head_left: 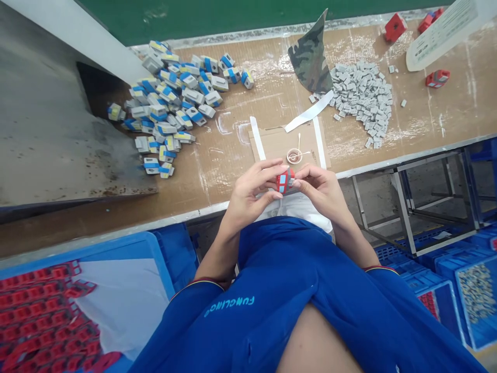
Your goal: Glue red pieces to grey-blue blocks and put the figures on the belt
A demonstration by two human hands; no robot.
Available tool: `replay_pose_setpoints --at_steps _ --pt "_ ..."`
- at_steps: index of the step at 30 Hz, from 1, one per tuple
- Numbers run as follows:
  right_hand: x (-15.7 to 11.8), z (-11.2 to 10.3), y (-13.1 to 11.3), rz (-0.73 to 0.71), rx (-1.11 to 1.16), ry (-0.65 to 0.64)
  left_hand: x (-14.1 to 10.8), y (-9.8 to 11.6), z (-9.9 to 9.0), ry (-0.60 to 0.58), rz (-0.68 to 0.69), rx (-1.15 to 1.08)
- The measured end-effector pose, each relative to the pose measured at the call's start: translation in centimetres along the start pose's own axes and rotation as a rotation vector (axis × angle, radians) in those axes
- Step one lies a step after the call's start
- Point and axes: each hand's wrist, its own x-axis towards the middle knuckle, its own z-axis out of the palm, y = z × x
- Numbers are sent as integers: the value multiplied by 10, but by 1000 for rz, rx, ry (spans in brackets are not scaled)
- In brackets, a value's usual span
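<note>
My left hand (pixel 256 189) is closed around a small red toy vehicle (pixel 282 181) with light blue windows and a grey section, held over the front edge of the table. The fingers of my right hand (pixel 320 189) pinch together at the toy's grey end, on a small light grey piece (pixel 292 182) touching it. How that piece sits on the toy is partly hidden by the fingertips. Just beyond my hands, a small round cup (pixel 294 156) with cotton swabs stands on a taped cardboard sheet (pixel 272 142).
Grey, blue and yellow blocks (pixel 174 98) are heaped at the left. Small grey pieces (pixel 363 98) lie at the right, near camouflage cloth (pixel 312 57), a plastic bottle (pixel 438 39) and a red toy (pixel 438 79). A blue crate (pixel 153 248) holds rows of red parts (pixel 42 311).
</note>
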Motion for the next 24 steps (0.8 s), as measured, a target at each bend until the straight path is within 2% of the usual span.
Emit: replay_pose_setpoints --at_steps 5,9,18,24 --pt "-2 2 -3 -57 -79 -62 -3 -3 -3 61 -128 -124" --pt "-3 1 -9 -86 -124 -78 2 -3 -5 40 -167 -148" --pt "-7 4 -2 -103 -147 -57 9 -1 -4 28 -23 -56" --pt "-6 4 -10 -230 -210 -62 15 2 -11 57 64 68"
